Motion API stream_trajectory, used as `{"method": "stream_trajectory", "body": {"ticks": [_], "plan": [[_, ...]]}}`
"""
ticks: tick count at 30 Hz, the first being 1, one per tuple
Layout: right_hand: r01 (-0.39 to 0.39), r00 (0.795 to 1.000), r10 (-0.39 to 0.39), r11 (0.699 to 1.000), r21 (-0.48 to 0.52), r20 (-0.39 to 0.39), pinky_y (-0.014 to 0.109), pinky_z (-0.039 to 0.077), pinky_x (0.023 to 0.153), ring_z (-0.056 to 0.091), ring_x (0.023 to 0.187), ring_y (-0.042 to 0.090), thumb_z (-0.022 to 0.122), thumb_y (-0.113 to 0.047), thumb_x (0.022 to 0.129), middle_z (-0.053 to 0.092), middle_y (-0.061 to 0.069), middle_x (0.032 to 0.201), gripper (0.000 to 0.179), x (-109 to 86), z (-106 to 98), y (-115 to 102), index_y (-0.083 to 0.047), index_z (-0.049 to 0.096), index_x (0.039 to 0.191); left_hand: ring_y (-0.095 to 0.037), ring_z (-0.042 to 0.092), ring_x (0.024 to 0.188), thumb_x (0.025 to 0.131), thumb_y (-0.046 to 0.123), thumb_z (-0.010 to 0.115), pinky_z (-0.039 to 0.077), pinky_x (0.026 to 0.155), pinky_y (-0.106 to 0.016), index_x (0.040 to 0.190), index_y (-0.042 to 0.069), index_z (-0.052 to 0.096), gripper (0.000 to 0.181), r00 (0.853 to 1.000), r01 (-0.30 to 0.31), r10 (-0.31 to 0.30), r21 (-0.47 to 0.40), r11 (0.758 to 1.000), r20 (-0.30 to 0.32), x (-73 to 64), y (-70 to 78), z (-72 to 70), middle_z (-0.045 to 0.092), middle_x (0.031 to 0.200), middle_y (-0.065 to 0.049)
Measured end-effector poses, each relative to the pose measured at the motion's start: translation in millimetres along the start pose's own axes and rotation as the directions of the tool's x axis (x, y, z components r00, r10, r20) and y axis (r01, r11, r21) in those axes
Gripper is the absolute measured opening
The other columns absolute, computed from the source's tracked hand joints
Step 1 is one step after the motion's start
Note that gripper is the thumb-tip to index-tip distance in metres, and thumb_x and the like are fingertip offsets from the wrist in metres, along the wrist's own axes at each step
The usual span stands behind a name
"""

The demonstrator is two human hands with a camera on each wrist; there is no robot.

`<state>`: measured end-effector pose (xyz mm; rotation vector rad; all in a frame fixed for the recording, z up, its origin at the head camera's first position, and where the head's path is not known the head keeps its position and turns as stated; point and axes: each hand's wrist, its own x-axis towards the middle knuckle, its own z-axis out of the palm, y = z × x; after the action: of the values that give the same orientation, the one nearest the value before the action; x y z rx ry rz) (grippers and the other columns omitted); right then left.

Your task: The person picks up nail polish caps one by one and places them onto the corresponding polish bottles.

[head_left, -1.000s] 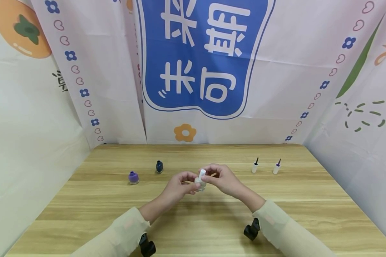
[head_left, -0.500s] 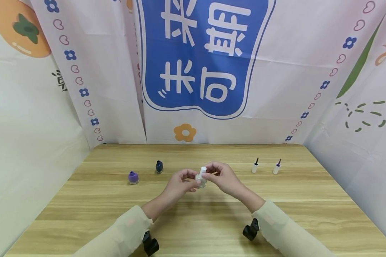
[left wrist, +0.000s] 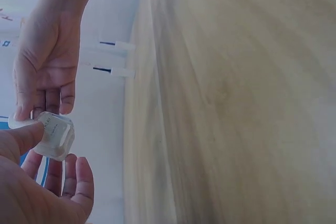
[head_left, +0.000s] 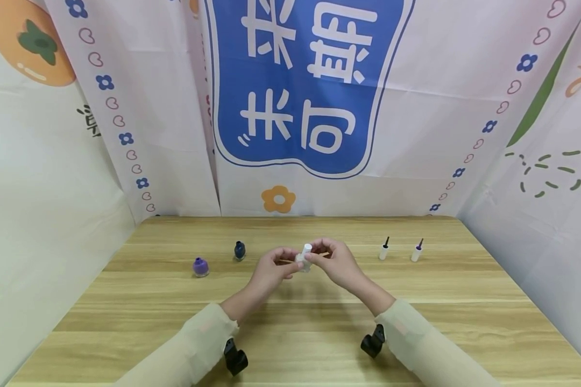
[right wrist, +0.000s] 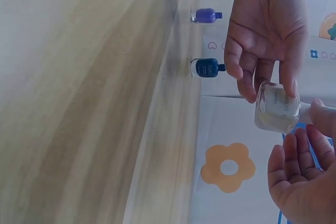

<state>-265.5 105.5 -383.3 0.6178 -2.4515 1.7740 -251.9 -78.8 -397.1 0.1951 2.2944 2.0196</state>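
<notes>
Above the middle of the table, a clear nail polish bottle (head_left: 304, 264) with pale contents is held up, its white cap (head_left: 307, 248) pointing upward. My left hand (head_left: 273, 270) pinches the bottle's glass body between thumb and fingers. The cap is gripped by my right hand (head_left: 338, 264), whose thumb lies against it. In the left wrist view the bottle (left wrist: 56, 137) shows a printed label on its face. From the right wrist, the bottle (right wrist: 277, 109) appears with the cap (right wrist: 305, 113) at its neck, partly hidden by the right thumb.
Left on the wooden table (head_left: 290, 333) stand a capless purple polish bottle (head_left: 200, 267) and a capless dark blue one (head_left: 239, 251). Two white caps stand at the right with brushes upward, one black-tipped (head_left: 383, 251), one purple-tipped (head_left: 417, 252). Printed cloth (head_left: 416, 134) hangs behind.
Both hands have risen slightly and moved away from the body with the nail polish bottle between them. The bottles and brush caps on the table have stayed put.
</notes>
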Motion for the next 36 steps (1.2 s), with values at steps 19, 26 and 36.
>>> {"method": "stream_trajectory", "body": {"ticks": [19, 26, 36], "plan": [[-0.067, 0.984, 0.069, 0.998, 0.013, -0.162, 0.031, 0.051, 0.075, 0.060, 0.089, 0.020, 0.073, -0.013, 0.088, 0.066, 0.005, 0.094, 0.016, 28.1, -1.1, 9.0, -0.004, 0.070, 0.101, -0.021, 0.065, 0.091, 0.086, 0.009, 0.074, 0.056, 0.077, -0.033, 0.106, 0.001, 0.067, 0.023, 0.994, -0.056, 0.063, 0.078, 0.995, -0.091, 35.0, 4.0, 7.5, 0.065, 0.101, -0.009], [-0.089, 0.977, 0.094, 0.996, 0.031, -0.193, 0.026, 0.050, 0.071, 0.060, 0.086, 0.019, 0.073, -0.012, 0.088, 0.066, 0.007, 0.093, 0.020, 38.5, -0.8, 17.5, -0.003, 0.069, 0.106, -0.020, 0.066, 0.088, 0.085, 0.008, 0.075, 0.056, 0.074, -0.031, 0.103, 0.001, 0.068, 0.021, 0.991, -0.049, 0.061, 0.096, 0.994, -0.120, 52.2, -1.5, 10.5, 0.065, 0.098, -0.009], [-0.111, 0.965, 0.115, 0.993, 0.033, -0.234, 0.024, 0.049, 0.071, 0.060, 0.085, 0.018, 0.073, -0.011, 0.088, 0.066, 0.009, 0.092, 0.022, 53.4, -0.9, 34.2, -0.001, 0.069, 0.108, -0.020, 0.065, 0.089, 0.085, 0.008, 0.075, 0.055, 0.072, -0.028, 0.103, 0.001, 0.069, 0.020, 0.987, -0.068, 0.088, 0.145, 0.987, -0.137, 73.3, -11.5, 13.1, 0.068, 0.097, -0.009]]}}
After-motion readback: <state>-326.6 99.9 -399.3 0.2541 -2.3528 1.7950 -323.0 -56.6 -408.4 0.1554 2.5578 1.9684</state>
